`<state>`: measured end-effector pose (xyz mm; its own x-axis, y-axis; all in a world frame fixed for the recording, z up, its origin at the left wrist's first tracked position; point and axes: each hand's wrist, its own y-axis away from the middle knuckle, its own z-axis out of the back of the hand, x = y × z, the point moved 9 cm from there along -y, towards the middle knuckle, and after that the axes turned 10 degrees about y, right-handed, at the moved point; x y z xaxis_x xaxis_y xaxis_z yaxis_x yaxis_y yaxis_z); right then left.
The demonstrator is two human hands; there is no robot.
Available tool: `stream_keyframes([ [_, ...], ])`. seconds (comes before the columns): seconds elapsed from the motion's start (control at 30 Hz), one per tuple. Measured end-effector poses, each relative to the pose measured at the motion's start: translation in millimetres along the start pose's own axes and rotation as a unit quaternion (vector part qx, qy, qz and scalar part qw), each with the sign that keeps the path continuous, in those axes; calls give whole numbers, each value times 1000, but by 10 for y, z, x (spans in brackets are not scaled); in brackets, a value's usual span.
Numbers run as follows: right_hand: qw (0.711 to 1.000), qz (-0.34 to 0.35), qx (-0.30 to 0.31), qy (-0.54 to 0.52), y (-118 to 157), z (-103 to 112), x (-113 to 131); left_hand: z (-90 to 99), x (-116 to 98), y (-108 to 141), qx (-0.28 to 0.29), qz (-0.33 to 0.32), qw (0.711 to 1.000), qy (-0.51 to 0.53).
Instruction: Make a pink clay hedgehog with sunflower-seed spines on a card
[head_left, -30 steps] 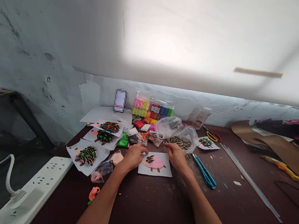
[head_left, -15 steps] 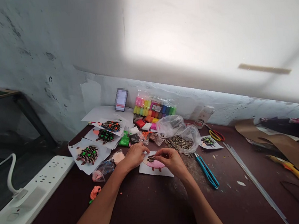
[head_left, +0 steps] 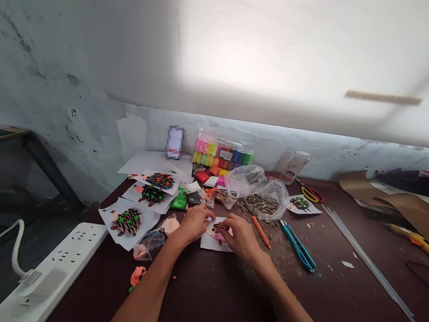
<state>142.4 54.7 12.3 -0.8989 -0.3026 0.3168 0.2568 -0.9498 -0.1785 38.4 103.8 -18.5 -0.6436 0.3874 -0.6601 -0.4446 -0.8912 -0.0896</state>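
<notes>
While both hands bend over it, a pink clay shape (head_left: 218,236) lies mostly hidden on a paper card (head_left: 213,244).
The card's long side runs across in front of the person, and dark seeds (head_left: 216,227) show on the clay just under the right hand (head_left: 241,237), the nearer hand, its fingers (head_left: 222,224) drawn together over them; whether they clamp a seed cannot be told. The left hand (head_left: 195,224) rests at the card's upper left corner, fingers loosely apart. To the right lie an orange clay tool (head_left: 261,232) and a blue craft knife (head_left: 298,246), with a bag of striped sunflower seeds (head_left: 258,205) beyond, all on the brown tabletop (head_left: 212,301).
</notes>
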Motion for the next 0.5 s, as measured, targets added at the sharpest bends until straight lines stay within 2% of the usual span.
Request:
stream_keyframes([
  [0.5, 999, -17, 17, 21, 4, -24, 24, -10, 1, 3, 9, -3, 1000, -3],
])
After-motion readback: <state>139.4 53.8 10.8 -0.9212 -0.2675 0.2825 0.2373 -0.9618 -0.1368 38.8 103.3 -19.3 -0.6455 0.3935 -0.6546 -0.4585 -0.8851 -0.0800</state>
